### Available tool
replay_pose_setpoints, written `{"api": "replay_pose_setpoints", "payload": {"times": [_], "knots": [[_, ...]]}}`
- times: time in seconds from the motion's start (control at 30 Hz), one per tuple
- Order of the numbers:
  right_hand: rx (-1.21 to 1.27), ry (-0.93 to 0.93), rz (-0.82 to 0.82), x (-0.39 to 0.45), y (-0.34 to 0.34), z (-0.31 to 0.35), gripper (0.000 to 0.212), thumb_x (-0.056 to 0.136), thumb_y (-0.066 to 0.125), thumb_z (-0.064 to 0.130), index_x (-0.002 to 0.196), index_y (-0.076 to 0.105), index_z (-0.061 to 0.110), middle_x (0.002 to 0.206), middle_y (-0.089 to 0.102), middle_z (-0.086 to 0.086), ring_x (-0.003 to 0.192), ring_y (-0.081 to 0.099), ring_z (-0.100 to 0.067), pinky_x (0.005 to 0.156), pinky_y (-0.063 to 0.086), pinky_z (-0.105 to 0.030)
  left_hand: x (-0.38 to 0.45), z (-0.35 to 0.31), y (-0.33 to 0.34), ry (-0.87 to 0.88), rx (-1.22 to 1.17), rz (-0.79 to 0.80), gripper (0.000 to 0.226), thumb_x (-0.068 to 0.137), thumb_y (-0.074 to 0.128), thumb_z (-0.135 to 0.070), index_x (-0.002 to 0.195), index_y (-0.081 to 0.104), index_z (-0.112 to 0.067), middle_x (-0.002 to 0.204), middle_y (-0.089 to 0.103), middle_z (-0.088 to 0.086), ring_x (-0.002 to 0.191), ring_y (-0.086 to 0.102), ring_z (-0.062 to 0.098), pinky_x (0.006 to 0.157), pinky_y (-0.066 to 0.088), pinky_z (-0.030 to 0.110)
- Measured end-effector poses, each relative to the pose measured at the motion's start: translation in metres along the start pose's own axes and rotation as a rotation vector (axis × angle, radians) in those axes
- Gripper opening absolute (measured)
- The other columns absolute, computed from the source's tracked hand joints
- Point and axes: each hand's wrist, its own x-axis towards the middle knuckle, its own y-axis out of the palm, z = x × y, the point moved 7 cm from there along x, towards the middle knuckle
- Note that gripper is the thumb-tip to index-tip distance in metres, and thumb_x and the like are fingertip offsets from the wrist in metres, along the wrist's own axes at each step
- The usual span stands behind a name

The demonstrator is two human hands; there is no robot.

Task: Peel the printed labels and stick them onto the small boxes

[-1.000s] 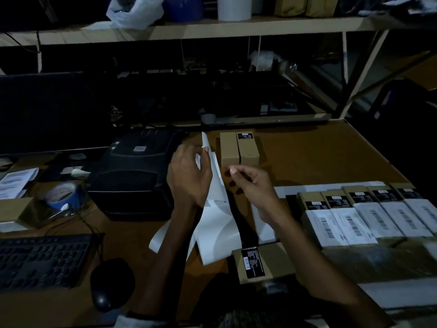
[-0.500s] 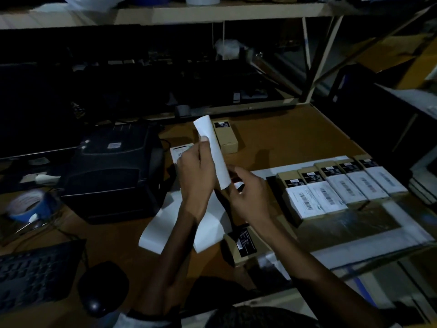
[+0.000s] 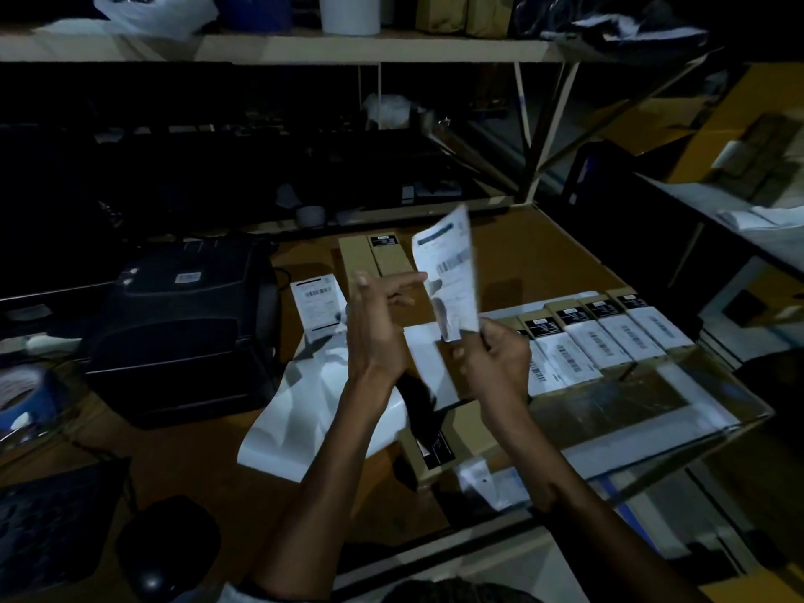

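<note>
My right hand (image 3: 494,356) pinches the lower end of a peeled white printed label (image 3: 450,272), which stands upright with its barcode side showing. Beside it on the left, my left hand (image 3: 376,324) has fingers pointing toward the label; white backing paper (image 3: 304,411) trails below it, and whether it holds the paper is unclear. A brown small box (image 3: 461,446) with a black sticker lies on the desk under my hands. To the right, a row of labelled small boxes (image 3: 609,337) lies side by side. Two more brown boxes (image 3: 370,254) stand behind my hands.
A black label printer (image 3: 182,328) sits at left with a printed label (image 3: 319,304) hanging from its side. A blue tape roll (image 3: 21,393), a keyboard (image 3: 52,524) and a mouse (image 3: 167,546) lie at front left. A shelf (image 3: 304,47) runs overhead.
The label has come off the backing and now stands free in my right hand, printed side visible. My left hand has let the strip drop lower.
</note>
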Motion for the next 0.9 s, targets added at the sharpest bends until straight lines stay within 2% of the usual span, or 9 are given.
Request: {"api": "replay_pose_setpoints", "payload": {"times": [0.07,0.17,0.27,0.33,0.43,0.5,0.63,0.7,0.9], "knots": [[0.170,0.160,-0.003,-0.001,-0.010,-0.005,0.006,0.098,0.065,0.020,0.100,0.071,0.021,0.074,0.076,0.003,0.063,0.068,-0.008,0.058,0.052,-0.032,0.002,-0.010,0.001,0.045,0.050,-0.032,0.067,0.094,0.022,-0.073,0.100,0.075,-0.033,0.098,0.072,-0.017,0.090,0.066,0.005,0.079,0.052,0.039],[0.339,0.302,0.078,-0.004,-0.019,-0.010,0.019,0.098,0.064,0.022,0.114,0.066,0.012,0.087,0.077,-0.014,0.063,0.065,-0.016,0.055,0.047,-0.029,0.012,-0.013,0.005,0.016,0.173,-0.099,0.025,0.092,0.059,-0.054,0.105,0.065,-0.034,0.097,0.068,-0.016,0.090,0.064,0.001,0.082,0.055,0.033],[0.362,0.319,0.150,-0.008,-0.025,-0.011,0.023,0.097,0.065,0.025,0.116,0.066,0.011,0.091,0.077,-0.016,0.068,0.065,-0.020,0.060,0.046,-0.031,0.018,0.006,0.019,-0.165,0.196,-0.061,0.041,0.086,0.072,-0.050,0.119,0.058,-0.030,0.110,0.066,-0.009,0.101,0.063,0.006,0.091,0.056,0.036],[0.376,0.324,0.192,-0.010,-0.031,-0.015,0.025,0.097,0.065,0.026,0.116,0.066,0.010,0.092,0.077,-0.017,0.069,0.065,-0.021,0.060,0.046,-0.032,0.014,0.017,0.035,-0.256,0.133,-0.033,0.050,0.085,0.073,-0.050,0.124,0.060,-0.023,0.111,0.067,-0.005,0.104,0.064,0.011,0.089,0.057,0.037],[0.352,0.363,0.264,-0.013,-0.041,-0.022,0.027,0.097,0.064,0.027,0.118,0.067,0.010,0.093,0.077,-0.018,0.069,0.065,-0.021,0.057,0.047,-0.030,0.005,0.019,0.058,-0.245,0.105,-0.016,0.028,0.089,0.073,-0.039,0.109,0.068,-0.021,0.104,0.073,-0.001,0.098,0.068,0.014,0.067,0.055,0.026],[0.333,0.406,0.317,-0.016,-0.051,-0.027,0.025,0.098,0.063,0.028,0.115,0.067,0.010,0.095,0.076,-0.019,0.069,0.065,-0.021,0.056,0.049,-0.030,0.002,0.016,0.067,-0.177,0.098,-0.056,0.007,0.093,0.070,-0.028,0.090,0.071,-0.022,0.091,0.075,0.002,0.087,0.071,0.018,0.061,0.053,0.028],[0.310,0.501,0.414,-0.018,-0.074,-0.037,0.029,0.098,0.063,0.033,0.114,0.068,0.009,0.098,0.077,-0.017,0.068,0.068,-0.020,0.053,0.048,-0.027,-0.011,0.012,0.083,-0.065,0.159,-0.136,0.036,0.097,0.064,-0.029,0.070,0.068,-0.005,0.069,0.070,0.014,0.063,0.065,0.027,0.059,0.047,0.032],[0.306,0.540,0.422,-0.017,-0.086,-0.041,0.030,0.097,0.063,0.036,0.112,0.069,0.010,0.095,0.078,-0.014,0.065,0.068,-0.019,0.053,0.047,-0.027,-0.021,0.010,0.090,-0.036,0.180,-0.164,0.039,0.097,0.064,-0.028,0.067,0.067,-0.003,0.062,0.068,0.006,0.056,0.060,0.022,0.057,0.042,0.030],[0.266,0.476,0.469,-0.024,-0.107,-0.049,0.029,0.099,0.062,0.033,0.108,0.071,0.007,0.087,0.076,-0.016,0.067,0.066,-0.018,0.052,0.048,-0.025,-0.047,0.024,0.082,-0.079,0.504,-0.274,0.047,0.086,0.062,-0.062,0.075,0.066,-0.016,0.067,0.069,-0.004,0.065,0.067,0.013,0.060,0.053,0.039]]}}
